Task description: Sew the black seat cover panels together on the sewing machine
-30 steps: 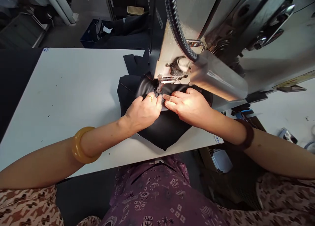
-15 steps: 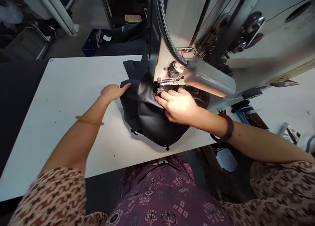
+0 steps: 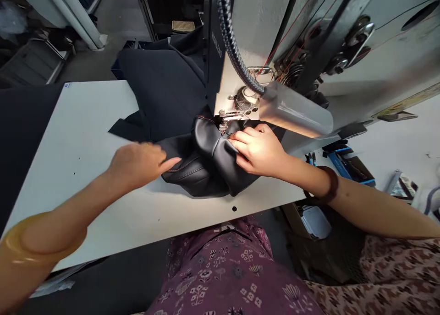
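A folded black leather-like piece [image 3: 227,168] with red stitch lines lies bunched under the needle of a sewing machine [image 3: 237,100]. My right hand [image 3: 259,150] pinches it just in front of the presser foot [image 3: 223,127]. At the piece's left side, my left hand [image 3: 137,166] is closed over its edge, thumb pointing right; motion blurs it a little. Behind that hand, a wide dark flap of the material [image 3: 165,86] spreads over the table. The machine and the folds hide the needle's contact with the material.
The white tabletop [image 3: 92,118] carries the work, with a small dark hole near its front edge. A lamp [image 3: 295,109] on a braided cable hangs close above my right hand. Boxes with tools [image 3: 354,166] stand at the right, and a dark blue bin [image 3: 117,70] behind the table.
My left hand has moved left and nearer to me. The dark flap has come forward onto the table, and the leather has turned and refolded. My right hand has shifted slightly right.
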The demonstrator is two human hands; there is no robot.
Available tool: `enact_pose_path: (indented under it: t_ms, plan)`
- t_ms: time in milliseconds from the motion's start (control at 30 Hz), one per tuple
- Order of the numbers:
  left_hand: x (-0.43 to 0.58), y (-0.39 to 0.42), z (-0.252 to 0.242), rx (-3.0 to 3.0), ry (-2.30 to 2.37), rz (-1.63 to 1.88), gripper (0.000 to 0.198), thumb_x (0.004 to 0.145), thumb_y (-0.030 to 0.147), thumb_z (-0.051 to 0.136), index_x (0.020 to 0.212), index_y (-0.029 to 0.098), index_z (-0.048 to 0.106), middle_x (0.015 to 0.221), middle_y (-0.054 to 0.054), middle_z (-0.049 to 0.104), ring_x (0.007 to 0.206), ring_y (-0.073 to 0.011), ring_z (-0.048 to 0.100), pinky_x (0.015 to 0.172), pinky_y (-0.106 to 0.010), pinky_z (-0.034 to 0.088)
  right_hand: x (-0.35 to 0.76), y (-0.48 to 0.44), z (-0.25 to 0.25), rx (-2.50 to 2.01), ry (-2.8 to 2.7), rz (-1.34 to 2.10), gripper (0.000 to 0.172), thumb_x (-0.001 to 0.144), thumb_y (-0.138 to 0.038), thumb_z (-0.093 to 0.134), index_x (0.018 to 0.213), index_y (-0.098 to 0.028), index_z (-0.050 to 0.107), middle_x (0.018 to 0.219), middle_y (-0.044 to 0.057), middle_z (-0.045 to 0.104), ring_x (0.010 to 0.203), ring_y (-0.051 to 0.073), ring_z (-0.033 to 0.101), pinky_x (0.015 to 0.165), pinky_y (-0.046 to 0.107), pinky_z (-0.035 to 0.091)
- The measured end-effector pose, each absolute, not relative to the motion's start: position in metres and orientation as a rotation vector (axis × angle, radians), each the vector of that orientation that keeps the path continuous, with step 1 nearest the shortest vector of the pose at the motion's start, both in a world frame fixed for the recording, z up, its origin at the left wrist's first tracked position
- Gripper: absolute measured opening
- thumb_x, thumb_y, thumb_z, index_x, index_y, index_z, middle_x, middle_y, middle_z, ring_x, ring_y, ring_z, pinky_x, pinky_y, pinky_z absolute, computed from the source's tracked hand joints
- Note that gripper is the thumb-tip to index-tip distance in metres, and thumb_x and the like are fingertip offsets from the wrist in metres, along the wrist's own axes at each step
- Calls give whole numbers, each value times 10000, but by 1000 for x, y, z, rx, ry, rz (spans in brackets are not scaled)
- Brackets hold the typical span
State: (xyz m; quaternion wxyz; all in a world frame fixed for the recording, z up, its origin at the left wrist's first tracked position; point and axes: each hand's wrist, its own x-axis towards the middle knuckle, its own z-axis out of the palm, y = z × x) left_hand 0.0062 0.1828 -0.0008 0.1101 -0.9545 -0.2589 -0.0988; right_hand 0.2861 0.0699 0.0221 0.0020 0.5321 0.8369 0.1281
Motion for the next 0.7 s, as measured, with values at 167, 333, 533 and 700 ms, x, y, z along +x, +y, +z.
enact_pose_path:
  t_ms: [167,333,533,700]
  plan:
    - [82,198,36,-2836,-102,-295,410,864,412,488,1195,193,587,1154,-84,628,1089,-244,533,939,-384,410,280,69,26,1704,2620,394,291,888,-312,415,1061,-186,612,1024,55,643,886,222,507,763,361,306]
    - [96,205,15,-2932,0,-301,295,854,172,414,983,236,671,1139,-12,669,1074,-206,561,988,-391,366,277,59,21,1609,2571,488,324,937,-266,373,1196,-159,535,1174,66,615,951,213,523,783,379,315]
    - [84,201,9,-2909,-65,-405,309,890,166,381,997,286,645,1133,52,681,1027,-178,613,884,-373,415,277,59,20,1651,2561,423,328,963,-261,327,1177,-179,562,1200,61,608,984,217,543,759,368,326]
    - [85,188,10,-2831,-191,-370,316,921,185,340,974,262,642,1103,42,693,937,-177,636,785,-355,429,282,66,24,1642,2559,380,330,958,-268,325,1115,-173,599,1202,69,611,978,217,547,777,367,342]
